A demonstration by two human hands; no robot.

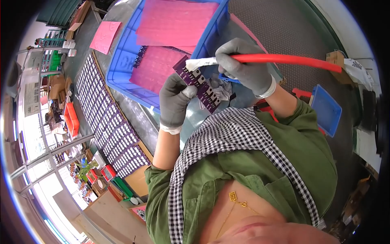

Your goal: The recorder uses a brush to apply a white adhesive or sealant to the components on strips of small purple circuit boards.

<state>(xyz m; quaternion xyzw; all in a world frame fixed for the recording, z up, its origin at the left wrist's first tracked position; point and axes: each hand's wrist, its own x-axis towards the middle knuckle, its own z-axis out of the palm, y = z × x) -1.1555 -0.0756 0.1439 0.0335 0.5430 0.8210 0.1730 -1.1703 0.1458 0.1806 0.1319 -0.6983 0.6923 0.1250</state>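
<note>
My left hand (175,99), in a grey glove, grips a purple circuit board (195,80) with a row of white and metal components, held tilted over the near edge of a blue plastic crate. A grey glove also covers my right hand (242,65), which is closed around a long red-handled brush (283,59). White wrapping surrounds the brush's front part, and its pale bristle tip lies at the board's upper end. Inside the crate (120,71) are pink foam sheets (176,23), with edges of more purple boards showing between them.
Many purple boards (106,119) lie in rows on a panel at the left. A pink sheet (105,36) rests beside the crate. Crumpled grey cloth (221,88) lies beneath my hands. A small blue tray (326,109) stands at the right, near a cardboard box (336,65).
</note>
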